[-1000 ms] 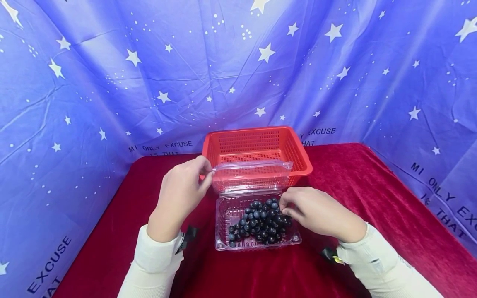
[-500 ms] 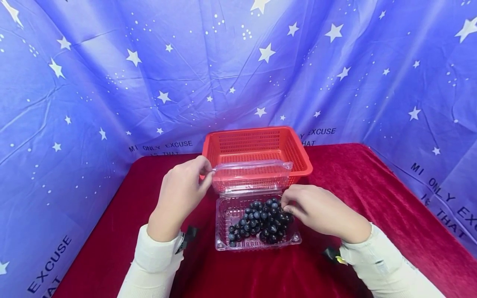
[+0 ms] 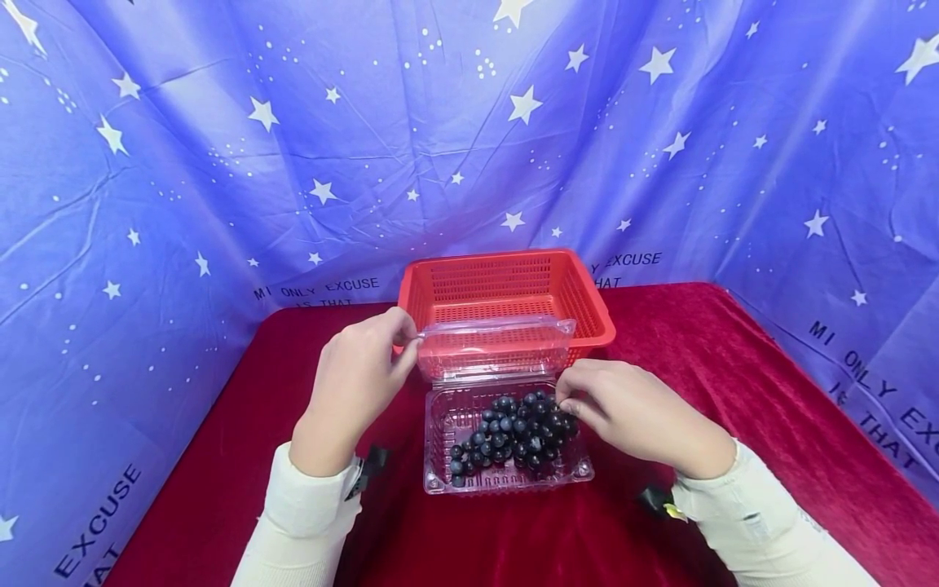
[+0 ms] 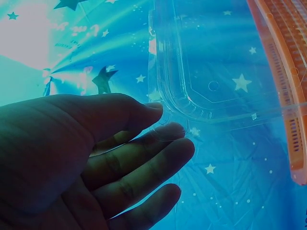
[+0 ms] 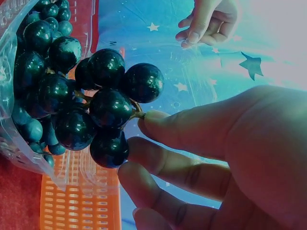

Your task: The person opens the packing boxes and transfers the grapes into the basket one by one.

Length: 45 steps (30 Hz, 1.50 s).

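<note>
In the head view, a dark bunch of grapes (image 3: 513, 432) lies in a clear plastic clamshell box (image 3: 443, 424), its hinged lid (image 3: 495, 350) standing up at the back. My left hand (image 3: 355, 379) pinches the lid's left corner between thumb and fingers; the left wrist view shows the lid's corner (image 4: 189, 108) at the fingertips. At the box's right side, my right hand (image 3: 638, 412) pinches the bunch's stem. Close up in the right wrist view, the stem (image 5: 137, 114) sits at the thumb tip, and the grapes (image 5: 110, 108) extend toward the box.
A red slotted plastic basket (image 3: 597, 314) stands right behind the lid, which overlaps it in the head view. Dark red velvet cloth (image 3: 660, 326) covers the table. A blue curtain (image 3: 411, 147) with white stars hangs behind and on both sides.
My right hand has moved slightly right and away from me, and the right end of the grape bunch has shifted with it. The left hand and the lid stay where they were.
</note>
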Motion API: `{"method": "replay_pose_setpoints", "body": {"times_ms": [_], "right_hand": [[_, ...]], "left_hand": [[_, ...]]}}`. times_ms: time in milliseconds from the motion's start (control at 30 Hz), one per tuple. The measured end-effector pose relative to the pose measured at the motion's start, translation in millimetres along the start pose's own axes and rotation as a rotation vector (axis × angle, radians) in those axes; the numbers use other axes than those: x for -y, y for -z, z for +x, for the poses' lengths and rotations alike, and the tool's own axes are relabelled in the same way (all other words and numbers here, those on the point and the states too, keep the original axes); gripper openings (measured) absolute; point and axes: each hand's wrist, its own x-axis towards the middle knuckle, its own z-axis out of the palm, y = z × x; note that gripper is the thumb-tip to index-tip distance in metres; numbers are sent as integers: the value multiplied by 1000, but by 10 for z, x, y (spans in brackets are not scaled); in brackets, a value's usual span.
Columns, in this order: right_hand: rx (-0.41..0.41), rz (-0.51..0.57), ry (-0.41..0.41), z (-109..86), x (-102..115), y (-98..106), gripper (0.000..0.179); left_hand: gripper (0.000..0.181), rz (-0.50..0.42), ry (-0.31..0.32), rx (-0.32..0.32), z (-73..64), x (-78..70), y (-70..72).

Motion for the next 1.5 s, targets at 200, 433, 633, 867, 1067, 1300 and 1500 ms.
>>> {"method": "replay_pose_setpoints", "body": {"times_ms": [200,433,633,867,1067,1300,1500], "right_hand": [[-4,5,-3,4,-4,23,17],[-10,-3,-34,5,-16,45,15],[-32,16,-26,7,-21,83,12],[-49,20,-39,11,-37,105,12],[-66,22,-38,10,-52,132,11],[-98,36,-37,8,-80,134,12],[-125,46,-34,-2,-105,146,14]], "left_hand": [[14,1,2,-2,-4,-8,8],[14,0,7,3,-2,-8,8],[13,1,7,4,-3,-6,8],[13,-1,6,6,-7,-9,11],[13,12,-6,-1,-3,-2,-3],[13,15,-10,-4,-5,2,-15],[12,13,-7,-6,-8,-1,-16]]}}
